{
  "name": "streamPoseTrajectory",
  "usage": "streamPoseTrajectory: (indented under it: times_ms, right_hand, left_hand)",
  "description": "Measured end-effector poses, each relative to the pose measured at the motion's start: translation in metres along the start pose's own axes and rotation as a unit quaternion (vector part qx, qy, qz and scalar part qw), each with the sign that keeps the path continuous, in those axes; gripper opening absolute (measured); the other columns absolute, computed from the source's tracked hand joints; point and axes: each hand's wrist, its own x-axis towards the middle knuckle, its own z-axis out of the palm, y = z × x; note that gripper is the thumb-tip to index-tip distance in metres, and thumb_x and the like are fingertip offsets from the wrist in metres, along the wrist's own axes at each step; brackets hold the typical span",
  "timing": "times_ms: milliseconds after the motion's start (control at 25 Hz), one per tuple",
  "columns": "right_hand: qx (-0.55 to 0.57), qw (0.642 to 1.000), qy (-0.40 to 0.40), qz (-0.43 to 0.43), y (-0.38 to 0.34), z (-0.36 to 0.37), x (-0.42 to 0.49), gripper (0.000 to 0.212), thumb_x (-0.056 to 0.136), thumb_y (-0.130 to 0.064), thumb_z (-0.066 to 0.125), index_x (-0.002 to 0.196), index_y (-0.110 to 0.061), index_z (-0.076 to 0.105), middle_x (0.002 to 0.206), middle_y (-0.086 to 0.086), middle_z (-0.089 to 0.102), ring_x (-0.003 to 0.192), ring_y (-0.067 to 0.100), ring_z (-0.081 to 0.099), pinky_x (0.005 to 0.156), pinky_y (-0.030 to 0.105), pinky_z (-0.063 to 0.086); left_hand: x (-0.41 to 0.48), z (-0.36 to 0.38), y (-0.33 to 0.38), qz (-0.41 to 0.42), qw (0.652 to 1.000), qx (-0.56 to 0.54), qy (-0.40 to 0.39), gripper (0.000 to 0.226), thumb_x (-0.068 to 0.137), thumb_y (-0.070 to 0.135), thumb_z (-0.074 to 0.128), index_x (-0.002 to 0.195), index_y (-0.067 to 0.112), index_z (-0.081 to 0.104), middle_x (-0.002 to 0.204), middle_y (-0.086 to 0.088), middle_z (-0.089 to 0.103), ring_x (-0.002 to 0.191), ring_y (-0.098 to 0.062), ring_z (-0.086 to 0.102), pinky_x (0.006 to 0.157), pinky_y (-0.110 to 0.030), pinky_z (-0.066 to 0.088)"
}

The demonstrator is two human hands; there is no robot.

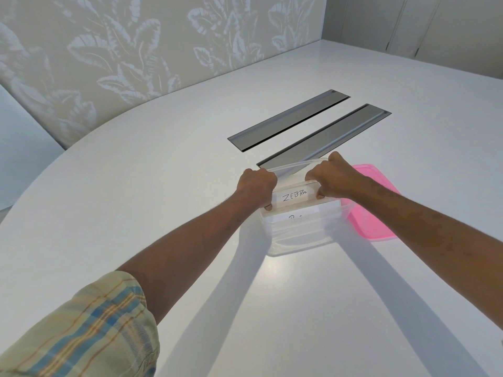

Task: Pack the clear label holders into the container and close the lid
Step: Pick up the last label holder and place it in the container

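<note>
A clear rectangular container (pixel 299 240) stands on the white table in the middle of the view. Over its opening I hold a clear label holder (pixel 295 198) with a paper slip reading "ZEBRA". My left hand (pixel 257 186) grips its left end and my right hand (pixel 330 178) grips its right end. A second label holder (pixel 296 219) with a handwritten slip lies inside the container, partly hidden. The pink lid (pixel 373 213) lies flat on the table just right of the container, partly under my right forearm.
Two long grey recessed panels (pixel 288 121) (pixel 334 134) are set into the white table (pixel 136 200) just beyond the container. A leaf-patterned wall runs behind the table's curved far edge.
</note>
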Motion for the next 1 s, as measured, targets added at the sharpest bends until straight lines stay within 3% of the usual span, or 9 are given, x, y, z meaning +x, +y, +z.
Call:
streamPoseTrajectory:
  times_ms: [120, 280, 360, 440, 520, 640, 800, 1000]
  right_hand:
    - [0.029, 1.0, 0.005, 0.001, 0.002, -0.002, -0.002, 0.052, 0.08, -0.04, 0.087, 0.128, -0.034, 0.069, 0.114, -0.006, 0.077, 0.111, 0.027, 0.051, 0.105, 0.039, 0.038]
    - [0.085, 0.994, 0.069, -0.004, 0.012, -0.014, -0.014, 0.048, 0.081, -0.042, 0.087, 0.125, -0.03, 0.073, 0.122, -0.007, 0.078, 0.116, 0.019, 0.064, 0.109, 0.038, 0.03]
    - [0.094, 0.988, 0.125, 0.0, 0.02, -0.025, -0.025, 0.04, 0.084, -0.043, 0.085, 0.12, -0.028, 0.076, 0.122, -0.006, 0.078, 0.118, 0.019, 0.067, 0.108, 0.04, 0.029]
    - [0.104, 0.978, 0.179, 0.017, 0.03, -0.036, -0.039, 0.033, 0.086, -0.043, 0.083, 0.115, -0.027, 0.079, 0.119, -0.003, 0.08, 0.115, 0.021, 0.07, 0.106, 0.043, 0.032]
    - [0.133, 0.965, 0.22, 0.044, 0.041, -0.046, -0.054, 0.028, 0.086, -0.038, 0.084, 0.11, -0.024, 0.081, 0.113, 0.0, 0.081, 0.109, 0.024, 0.073, 0.106, 0.044, 0.039]
    - [0.17, 0.95, 0.246, 0.093, 0.06, -0.05, -0.08, 0.019, 0.089, -0.032, 0.081, 0.103, -0.019, 0.082, 0.107, 0.003, 0.081, 0.099, 0.029, 0.074, 0.097, 0.046, 0.051]
    - [0.21, 0.933, 0.217, 0.194, 0.087, -0.032, -0.115, 0.012, 0.091, -0.032, 0.077, 0.095, -0.021, 0.081, 0.095, 0.001, 0.069, 0.089, 0.026, 0.067, 0.078, 0.039, 0.055]
    - [0.272, 0.891, 0.168, 0.323, 0.111, 0.019, -0.154, 0.009, 0.088, -0.03, 0.079, 0.09, -0.021, 0.081, 0.095, 0.003, 0.075, 0.094, 0.028, 0.069, 0.08, 0.037, 0.056]
  left_hand:
    - [0.0, -0.003, 0.0, -0.004, 0.999, -0.041, 0.008, 0.057, 0.081, 0.03, 0.089, 0.131, 0.014, 0.068, 0.126, -0.008, 0.069, 0.114, -0.031, 0.068, 0.091, -0.036, 0.052]
    - [-0.003, -0.016, 0.013, 0.007, 0.987, -0.117, 0.111, 0.042, 0.085, 0.034, 0.084, 0.123, 0.021, 0.074, 0.119, -0.003, 0.074, 0.117, -0.029, 0.062, 0.094, -0.035, 0.048]
    - [-0.009, -0.027, 0.03, 0.022, 0.967, -0.149, 0.206, 0.018, 0.09, 0.026, 0.075, 0.107, 0.023, 0.079, 0.104, 0.001, 0.079, 0.104, -0.026, 0.068, 0.085, -0.034, 0.052]
    - [-0.018, -0.038, 0.053, 0.042, 0.935, -0.179, 0.303, 0.014, 0.091, 0.018, 0.067, 0.093, 0.022, 0.081, 0.088, 0.003, 0.08, 0.086, -0.024, 0.072, 0.074, -0.033, 0.053]
    - [-0.026, -0.047, 0.077, 0.059, 0.914, -0.214, 0.34, 0.013, 0.093, 0.023, 0.067, 0.093, 0.023, 0.08, 0.086, 0.004, 0.079, 0.08, -0.022, 0.072, 0.071, -0.034, 0.054]
    - [-0.035, -0.052, 0.115, 0.063, 0.902, -0.292, 0.312, 0.011, 0.094, 0.031, 0.07, 0.099, 0.027, 0.079, 0.09, 0.006, 0.079, 0.085, -0.02, 0.072, 0.072, -0.035, 0.057]
    - [-0.043, -0.039, 0.168, 0.091, 0.9, -0.345, 0.252, 0.01, 0.093, 0.032, 0.07, 0.097, 0.029, 0.078, 0.09, 0.009, 0.08, 0.086, -0.02, 0.073, 0.074, -0.034, 0.058]
    - [-0.037, -0.001, 0.215, 0.116, 0.925, -0.322, 0.165, 0.014, 0.095, 0.023, 0.068, 0.101, 0.026, 0.08, 0.098, 0.005, 0.08, 0.093, -0.022, 0.073, 0.079, -0.034, 0.06]
